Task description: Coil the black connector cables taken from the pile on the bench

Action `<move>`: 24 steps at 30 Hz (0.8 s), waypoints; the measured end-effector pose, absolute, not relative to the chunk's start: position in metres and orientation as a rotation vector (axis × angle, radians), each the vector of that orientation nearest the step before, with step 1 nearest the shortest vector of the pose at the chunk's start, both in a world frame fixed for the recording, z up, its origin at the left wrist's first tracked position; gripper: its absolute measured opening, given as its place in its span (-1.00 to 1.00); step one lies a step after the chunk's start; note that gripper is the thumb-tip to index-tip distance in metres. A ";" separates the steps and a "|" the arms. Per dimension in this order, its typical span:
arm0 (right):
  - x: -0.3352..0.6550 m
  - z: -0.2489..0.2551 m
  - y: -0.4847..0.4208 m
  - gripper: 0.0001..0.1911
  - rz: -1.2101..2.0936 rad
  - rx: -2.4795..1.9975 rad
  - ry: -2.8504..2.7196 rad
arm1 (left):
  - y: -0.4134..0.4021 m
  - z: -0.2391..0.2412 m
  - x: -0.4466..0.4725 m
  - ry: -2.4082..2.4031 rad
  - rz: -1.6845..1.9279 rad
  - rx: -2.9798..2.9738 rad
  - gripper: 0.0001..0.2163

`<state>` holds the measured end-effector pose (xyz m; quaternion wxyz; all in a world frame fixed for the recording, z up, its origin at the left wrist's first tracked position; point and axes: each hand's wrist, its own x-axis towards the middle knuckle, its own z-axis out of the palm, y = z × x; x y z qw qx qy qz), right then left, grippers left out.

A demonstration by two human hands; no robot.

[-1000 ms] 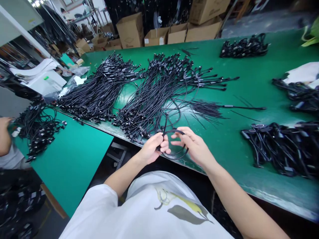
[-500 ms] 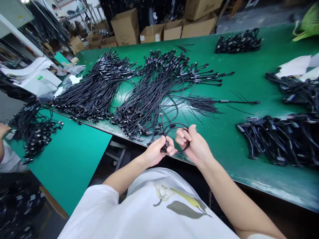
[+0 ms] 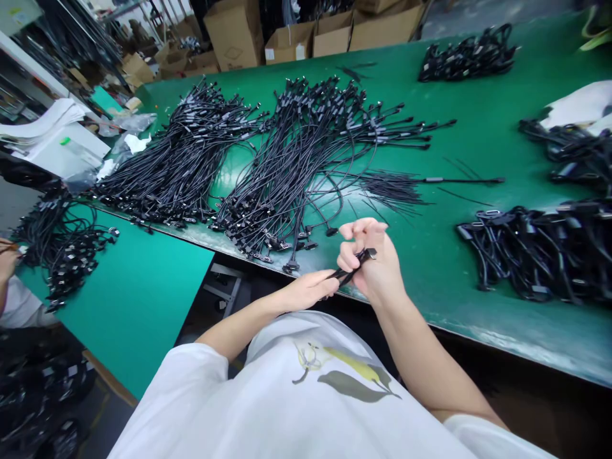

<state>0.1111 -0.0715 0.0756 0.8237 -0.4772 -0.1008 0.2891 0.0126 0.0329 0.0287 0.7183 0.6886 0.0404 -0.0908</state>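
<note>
A short black cable (image 3: 352, 266), folded into a flat bundle, is gripped between both hands just above the near edge of the green table (image 3: 454, 268). My right hand (image 3: 370, 258) is curled into a fist around the cable's upper end, where a metal connector sticks out. My left hand (image 3: 310, 290) pinches the lower end with its fingers closed. Two big heaps of identical black cables (image 3: 306, 153) lie spread on the table right behind my hands.
Bundled cable piles (image 3: 535, 255) lie at the right and another (image 3: 468, 54) at the far right. A loose cable and thin black ties (image 3: 406, 188) lie mid-table. Cardboard boxes (image 3: 296, 41) line the far edge. Another person's arm (image 3: 7, 268) is at a side table (image 3: 138, 299) on the left.
The cable was a round open loop held between my hands; now it is squeezed flat into a tight bundle, with my right hand closed round its top end.
</note>
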 end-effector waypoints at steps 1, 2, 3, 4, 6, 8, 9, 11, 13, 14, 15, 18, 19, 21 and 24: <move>0.114 0.077 -0.072 -0.37 0.633 -1.021 -0.210 | 0.032 0.029 0.013 0.090 -0.180 1.548 -0.50; 0.116 0.078 -0.073 -0.37 0.657 -1.035 -0.210 | 0.031 0.030 0.014 0.087 -0.147 1.549 -0.51; 0.118 0.080 -0.074 -0.36 0.676 -1.048 -0.212 | 0.030 0.031 0.016 0.082 -0.127 1.510 -0.51; 0.120 0.083 -0.075 -0.35 0.693 -1.055 -0.217 | 0.027 0.032 0.018 0.075 -0.151 1.426 -0.49; 0.122 0.088 -0.075 -0.34 0.710 -1.055 -0.227 | 0.022 0.034 0.023 0.077 -0.301 1.165 -0.42; 0.125 0.091 -0.076 -0.33 0.723 -1.056 -0.227 | 0.016 0.037 0.027 0.114 -0.448 0.928 -0.41; 0.127 0.090 -0.076 -0.33 0.733 -1.061 -0.222 | 0.014 0.039 0.029 0.139 -0.484 0.854 -0.44; 0.132 0.084 -0.076 -0.32 0.756 -1.073 -0.207 | 0.011 0.043 0.030 0.195 -0.476 0.771 -0.54; 0.138 0.076 -0.078 -0.32 0.766 -1.080 -0.209 | 0.010 0.047 0.032 0.255 -0.447 0.717 -0.60; 0.141 0.072 -0.080 -0.34 0.756 -1.086 -0.229 | 0.009 0.048 0.033 0.292 -0.419 0.702 -0.60; 0.142 0.068 -0.083 -0.37 0.736 -1.103 -0.265 | 0.009 0.049 0.033 0.329 -0.392 0.698 -0.59; 0.142 0.062 -0.090 -0.53 0.650 -1.269 -0.456 | 0.006 0.048 0.036 0.390 -0.390 0.706 -0.53; 0.142 0.061 -0.091 -0.59 0.609 -1.362 -0.520 | 0.004 0.047 0.037 0.392 -0.419 0.703 -0.52; 0.140 0.061 -0.091 -0.70 0.498 -1.535 -0.590 | 0.000 0.045 0.038 0.374 -0.460 0.688 -0.54; 0.139 0.060 -0.086 -0.74 0.352 -1.639 -0.576 | -0.006 0.041 0.037 0.323 -0.377 0.666 -0.62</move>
